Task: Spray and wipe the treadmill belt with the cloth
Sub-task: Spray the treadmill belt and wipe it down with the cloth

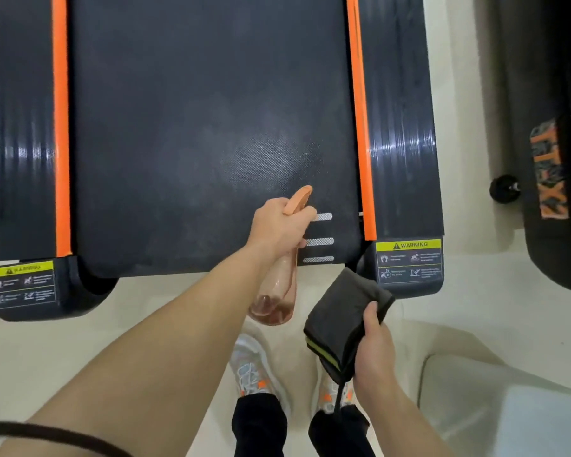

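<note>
Your left hand [277,225] has its fingers wrapped around the translucent pink spray bottle [277,291], orange nozzle over the dark treadmill belt [195,127] near its rear right corner. Your right hand [374,351] grips the folded dark grey cloth [340,318] over the floor, just off that corner.

You stand in what looks like a gym or home fitness room. A treadmill [211,127] fills the view ahead, its dark belt [195,110] flanked by orange strips [60,127] and yellow warning labels [408,245]. Another black exercise machine [554,159] with orange lettering sits just to your right on pale, smooth flooring [112,324].
</note>
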The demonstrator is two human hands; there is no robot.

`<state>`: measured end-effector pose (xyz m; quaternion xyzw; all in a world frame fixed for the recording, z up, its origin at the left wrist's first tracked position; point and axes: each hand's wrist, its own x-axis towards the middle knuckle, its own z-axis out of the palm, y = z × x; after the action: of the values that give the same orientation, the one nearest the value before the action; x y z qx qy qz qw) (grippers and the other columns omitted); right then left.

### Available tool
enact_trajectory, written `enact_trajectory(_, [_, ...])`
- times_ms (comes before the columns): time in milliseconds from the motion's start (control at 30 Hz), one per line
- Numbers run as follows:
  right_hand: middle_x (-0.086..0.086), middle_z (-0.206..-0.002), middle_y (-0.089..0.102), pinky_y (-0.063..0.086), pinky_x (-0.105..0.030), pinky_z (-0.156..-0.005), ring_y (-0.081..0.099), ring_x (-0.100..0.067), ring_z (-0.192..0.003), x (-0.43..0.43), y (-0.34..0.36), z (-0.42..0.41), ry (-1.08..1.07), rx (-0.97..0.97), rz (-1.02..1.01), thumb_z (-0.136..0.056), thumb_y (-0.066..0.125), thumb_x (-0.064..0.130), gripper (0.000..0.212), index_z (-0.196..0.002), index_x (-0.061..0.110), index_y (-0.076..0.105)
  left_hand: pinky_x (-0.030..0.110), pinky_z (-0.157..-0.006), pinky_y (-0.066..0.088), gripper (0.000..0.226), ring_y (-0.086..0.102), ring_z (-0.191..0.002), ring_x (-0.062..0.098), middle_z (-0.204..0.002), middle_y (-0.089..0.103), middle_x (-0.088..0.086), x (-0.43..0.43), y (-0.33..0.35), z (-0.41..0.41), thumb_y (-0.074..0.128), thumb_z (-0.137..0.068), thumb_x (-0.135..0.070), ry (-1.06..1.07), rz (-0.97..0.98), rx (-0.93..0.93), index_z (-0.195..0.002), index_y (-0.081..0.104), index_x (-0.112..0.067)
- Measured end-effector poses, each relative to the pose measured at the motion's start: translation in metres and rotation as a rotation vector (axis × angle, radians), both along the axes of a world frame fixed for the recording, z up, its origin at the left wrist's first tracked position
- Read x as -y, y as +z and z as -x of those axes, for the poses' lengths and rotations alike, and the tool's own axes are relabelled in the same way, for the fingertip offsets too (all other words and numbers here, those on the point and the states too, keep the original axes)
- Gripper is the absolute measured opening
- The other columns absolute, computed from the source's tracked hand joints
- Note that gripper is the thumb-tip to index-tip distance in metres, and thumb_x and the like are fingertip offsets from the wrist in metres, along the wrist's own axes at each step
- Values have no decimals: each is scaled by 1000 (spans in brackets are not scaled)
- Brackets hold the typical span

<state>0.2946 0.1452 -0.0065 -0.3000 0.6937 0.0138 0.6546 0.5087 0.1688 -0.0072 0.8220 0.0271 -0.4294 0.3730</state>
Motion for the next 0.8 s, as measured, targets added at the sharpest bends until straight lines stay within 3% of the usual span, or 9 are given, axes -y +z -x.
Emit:
enact_trajectory(200, [-1, -129, 66, 50, -43, -104, 64, -23, -115, 30, 5, -28, -33, 98, 69, -105, 42, 47, 45, -141, 21, 54, 32, -69, 58, 14, 63, -44, 15, -72, 66, 2, 40, 10, -35, 66, -86, -25, -13, 27, 19, -76, 64, -16])
enact_trajectory(367, [1, -123, 69, 51, -39, -101, 64, -19, -114, 55, 21, -73, -17, 132, 253, -106, 44, 42, 35, -128, 21, 62, 31, -73, 60, 11, 65, -43, 12, -75, 68, 0, 55, 14, -58, 68, -86, -28, -21, 38, 61, -84, 70, -16])
enact_trajectory(467, [9, -106, 71, 50, -31, -89, 66, -15, -108, 80, 36, -122, 41, 145, 502, -105, 45, 42, 27, -111, 27, 67, 34, -77, 63, 12, 66, -45, 13, -76, 68, 1, 48, 15, -69, 67, -88, -27, -45, 8, 53, -85, 68, -16])
enact_trajectory(533, [14, -103, 67, 42, -22, -86, 61, -8, -104, 101, 40, -167, 137, 195, 704, -104, 46, 39, 29, -120, 25, 66, 40, -84, 64, 23, 68, -48, 15, -79, 72, 4, 38, 13, -77, 69, -89, -30, -74, -12, 29, -90, 69, -7])
enact_trajectory(600, [15, -106, 61, 38, -14, -83, 53, -1, -101, 129, 25, -223, 346, 224, 906, -104, 45, 35, 33, -130, 21, 61, 45, -86, 65, 32, 71, -51, 16, -91, 77, 12, 26, 10, -85, 71, -89, -31, -74, -9, 50, -100, 71, -1])
enact_trajectory(633, [9, -115, 62, 39, -17, -90, 54, -5, -106, 144, 10, -253, 480, 245, 1003, -103, 45, 35, 37, -132, 17, 59, 46, -85, 65, 32, 70, -51, 17, -96, 78, 14, 21, 8, -90, 72, -89, -29, -49, 1, 64, -104, 71, -1])
enact_trajectory(667, [0, -131, 60, 39, -26, -102, 54, -14, -120, 159, -8, -282, 660, 245, 1081, -101, 45, 36, 43, -135, 12, 57, 45, -82, 64, 31, 69, -51, 18, -94, 77, 13, 16, 7, -95, 73, -89, -27, -20, 17, 63, -106, 72, -2])
enact_trajectory(733, [-14, -161, 33, 28, -45, -118, 34, -35, -145, 182, -51, -324, 1133, 122, 1148, -101, 44, 39, 53, -145, 10, 48, 39, -71, 61, 25, 64, -49, 20, -86, 73, 6, 7, 2, -104, 73, -89, -22, 25, 48, 40, -103, 73, -2])
enact_trajectory(800, [-12, -169, 10, 20, -57, -120, 13, -41, -152, 186, -88, -338, 1497, -43, 1160, -104, 40, 43, 56, -153, 17, 37, 35, -66, 54, 17, 61, -48, 21, -83, 71, 4, -1, 0, -112, 72, -87, -22, 37, 101, 11, -98, 74, -9])
